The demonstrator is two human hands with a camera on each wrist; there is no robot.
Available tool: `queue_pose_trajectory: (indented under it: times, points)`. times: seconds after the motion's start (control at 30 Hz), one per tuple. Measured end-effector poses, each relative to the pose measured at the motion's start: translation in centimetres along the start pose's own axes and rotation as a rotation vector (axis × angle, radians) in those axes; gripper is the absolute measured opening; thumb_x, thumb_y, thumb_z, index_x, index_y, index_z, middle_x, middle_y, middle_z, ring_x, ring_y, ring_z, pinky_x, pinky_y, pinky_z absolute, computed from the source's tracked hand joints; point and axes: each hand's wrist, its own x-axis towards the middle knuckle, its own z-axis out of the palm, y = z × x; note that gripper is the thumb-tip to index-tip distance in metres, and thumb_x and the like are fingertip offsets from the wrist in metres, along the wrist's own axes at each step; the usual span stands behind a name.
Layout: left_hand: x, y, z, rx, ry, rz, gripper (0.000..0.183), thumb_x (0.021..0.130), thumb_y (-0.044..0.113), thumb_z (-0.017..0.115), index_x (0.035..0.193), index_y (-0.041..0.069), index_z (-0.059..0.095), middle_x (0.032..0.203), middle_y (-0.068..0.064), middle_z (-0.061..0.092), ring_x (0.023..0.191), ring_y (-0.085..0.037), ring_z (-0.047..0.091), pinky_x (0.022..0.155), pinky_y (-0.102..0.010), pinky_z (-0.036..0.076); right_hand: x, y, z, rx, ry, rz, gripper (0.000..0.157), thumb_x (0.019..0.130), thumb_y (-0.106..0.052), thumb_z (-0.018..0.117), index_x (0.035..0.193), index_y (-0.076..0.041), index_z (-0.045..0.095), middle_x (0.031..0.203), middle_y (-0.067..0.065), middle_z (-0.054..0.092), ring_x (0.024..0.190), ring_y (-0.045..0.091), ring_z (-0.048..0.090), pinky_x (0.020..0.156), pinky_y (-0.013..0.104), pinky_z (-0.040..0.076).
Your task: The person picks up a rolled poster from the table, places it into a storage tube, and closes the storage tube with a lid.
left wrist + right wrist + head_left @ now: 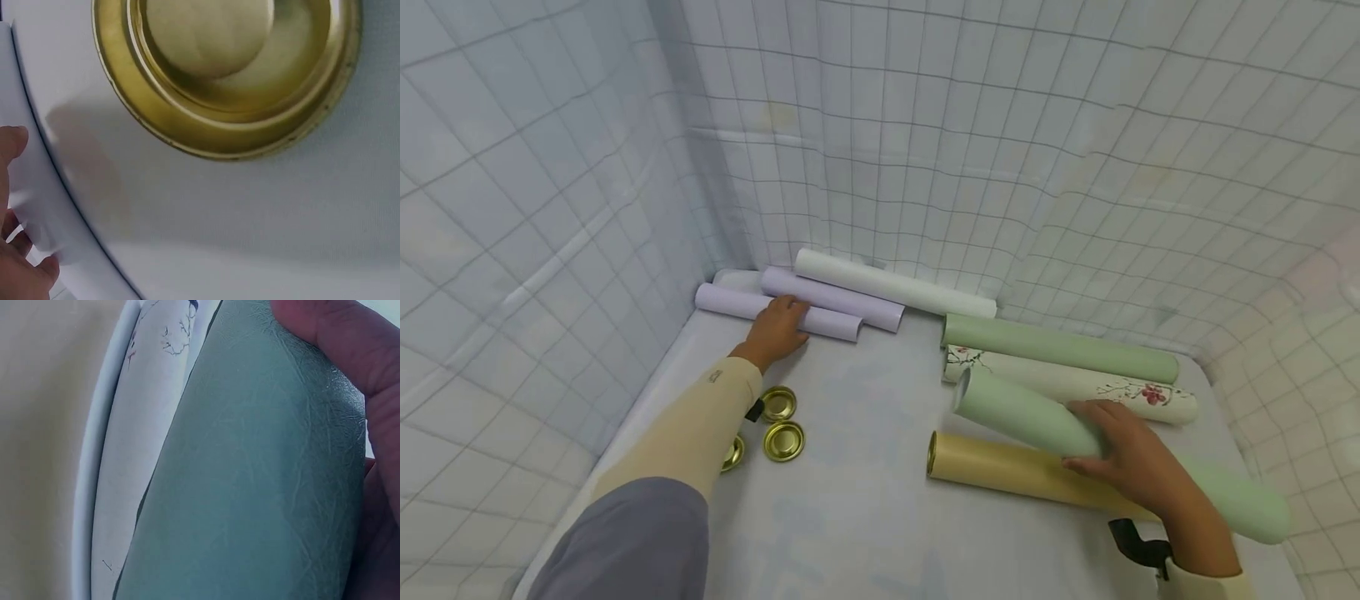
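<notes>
At the back left, my left hand grips a lilac roll, fingers over its far side and thumb toward me. A second lilac roll lies just behind it. On the right, my right hand holds a light green roll slanting above a gold tube, which it partly covers. Its creased surface fills much of the right wrist view, the thumb pressed along one side. A large gold lid shows in the left wrist view.
A white roll lies along the back wall. Another green roll and a flower-printed roll lie behind the right hand. Gold lids sit beside the left forearm, one partly hidden by it. Grid-patterned sheeting encloses the white surface.
</notes>
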Motion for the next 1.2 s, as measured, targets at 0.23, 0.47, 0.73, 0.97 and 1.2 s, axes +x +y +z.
queue_pose_trajectory:
  times: [0.23,0.47,0.73,0.97,1.2]
  points:
    - [0.3,0.2,0.4,0.015,-0.066,-0.087,0.050,0.098,0.007,0.058,0.146,0.004,0.045,0.144,-0.026,0.040,0.137,-0.047,0.029,0.108,-0.065,0.026,-1.1,-0.7,1.4,-0.019,0.064,-0.048,0.076,0.066,-0.030,0.094,0.132,-0.013,0.059,0.122,0.006,0.059,0.110,0.027,0.056,0.085,0.045,0.045]
    - [0.2,0.1,-0.3,0.035,-0.103,-0.082,0.043,0.103,0.004,0.043,0.146,0.005,0.045,0.139,-0.025,0.042,0.136,-0.048,0.029,0.109,-0.066,0.021,-1.0,-0.5,2.9,-0.005,0.071,-0.056,0.076,0.066,-0.031,0.094,0.131,-0.014,0.059,0.120,0.005,0.061,0.109,0.024,0.057,0.087,0.041,0.045]
    - [0.2,-0.5,-0.6,0.106,-0.120,0.000,0.045,0.096,0.013,0.063,0.139,0.007,0.052,0.135,-0.023,0.048,0.127,-0.048,0.038,0.097,-0.064,0.039,-0.9,-0.4,4.0,0.046,0.047,-0.031,0.077,0.068,-0.036,0.092,0.134,-0.015,0.057,0.123,0.003,0.060,0.111,0.022,0.056,0.086,0.042,0.047]
    - [0.1,-0.6,-1.1,0.128,-0.185,-0.009,0.048,0.095,0.019,0.068,0.140,0.009,0.053,0.143,-0.017,0.050,0.129,-0.045,0.037,0.100,-0.065,0.035,-0.2,-0.7,4.5,0.051,0.064,-0.072,0.078,0.064,-0.025,0.095,0.131,-0.012,0.057,0.123,0.006,0.060,0.112,0.024,0.055,0.086,0.043,0.047]
    - [-0.4,-0.1,-1.3,0.001,-0.277,0.050,0.049,0.091,0.025,0.074,0.134,0.008,0.055,0.131,-0.022,0.051,0.118,-0.042,0.051,0.099,-0.059,0.041,0.2,-1.0,5.1,0.074,-0.008,-0.025,0.076,0.070,-0.026,0.092,0.134,-0.011,0.053,0.125,0.005,0.056,0.106,0.028,0.061,0.080,0.051,0.052]
